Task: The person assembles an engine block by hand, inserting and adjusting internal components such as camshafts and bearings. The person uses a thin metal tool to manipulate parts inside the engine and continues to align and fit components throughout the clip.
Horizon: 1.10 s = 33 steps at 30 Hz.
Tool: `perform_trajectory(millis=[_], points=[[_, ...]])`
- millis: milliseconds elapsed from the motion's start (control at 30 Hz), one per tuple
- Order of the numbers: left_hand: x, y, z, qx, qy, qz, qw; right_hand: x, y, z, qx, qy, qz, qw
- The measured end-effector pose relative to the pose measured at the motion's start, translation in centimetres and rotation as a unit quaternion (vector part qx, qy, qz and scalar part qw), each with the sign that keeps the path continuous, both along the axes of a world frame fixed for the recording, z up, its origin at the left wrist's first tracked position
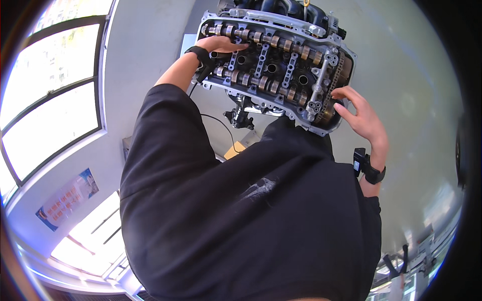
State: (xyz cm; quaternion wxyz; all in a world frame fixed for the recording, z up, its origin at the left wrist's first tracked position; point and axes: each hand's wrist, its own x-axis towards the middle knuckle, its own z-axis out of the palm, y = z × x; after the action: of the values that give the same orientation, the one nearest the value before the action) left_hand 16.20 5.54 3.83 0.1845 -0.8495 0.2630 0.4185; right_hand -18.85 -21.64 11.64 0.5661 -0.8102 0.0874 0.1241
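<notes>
An engine with its valve cover off exposes the cylinder head in front of me. Two camshafts lie across it: the far camshaft and the near camshaft. My left hand reaches over the left end, its fingers stretched out beside the far camshaft; some of them are hard to make out. At the right end, the timing chain runs around the sprockets. My right hand is there, open, with thumb and forefinger apart and curved near the chain and the near sprocket.
Black intake pipes rise behind the head. A dark metal bracket shows below the near side, and a cable hangs from my left wrist. Windows and a poster are on the left wall.
</notes>
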Motion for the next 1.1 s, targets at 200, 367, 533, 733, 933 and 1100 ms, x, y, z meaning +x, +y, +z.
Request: perform_trajectory(millis=[200, 367, 533, 733, 933, 1100], points=[[1.7, 3.0, -2.2, 0.004, 0.031, 0.01, 0.999, -0.7, 0.0, -0.2, -0.031, -0.007, 0.04, 0.999], [-0.5, 0.7, 1.4, -0.026, 0.055, 0.029, 0.998, -1.6, -0.2, -0.6, -0.019, -0.006, 0.024, 1.0], [-1.1, 0.9, 1.2, -0.061, 0.047, 0.055, 0.995, -2.7, -0.7, -2.0, -0.021, 0.003, 0.027, 0.999], [0.7, 1.4, 0.3, -0.047, 0.034, 0.01, 0.998, -1.1, -1.2, -3.3, -0.035, -0.009, 0.057, 0.998], [1.3, 1.4, -0.6, -0.065, 0.022, 0.001, 0.998, -0.2, -1.2, -3.2, -0.022, -0.003, 0.044, 0.999], [1.5, 1.4, -1.2, 0.002, 0.001, 0.019, 1.0, -0.2, -1.3, -2.9, -0.027, -0.01, 0.034, 0.999]])
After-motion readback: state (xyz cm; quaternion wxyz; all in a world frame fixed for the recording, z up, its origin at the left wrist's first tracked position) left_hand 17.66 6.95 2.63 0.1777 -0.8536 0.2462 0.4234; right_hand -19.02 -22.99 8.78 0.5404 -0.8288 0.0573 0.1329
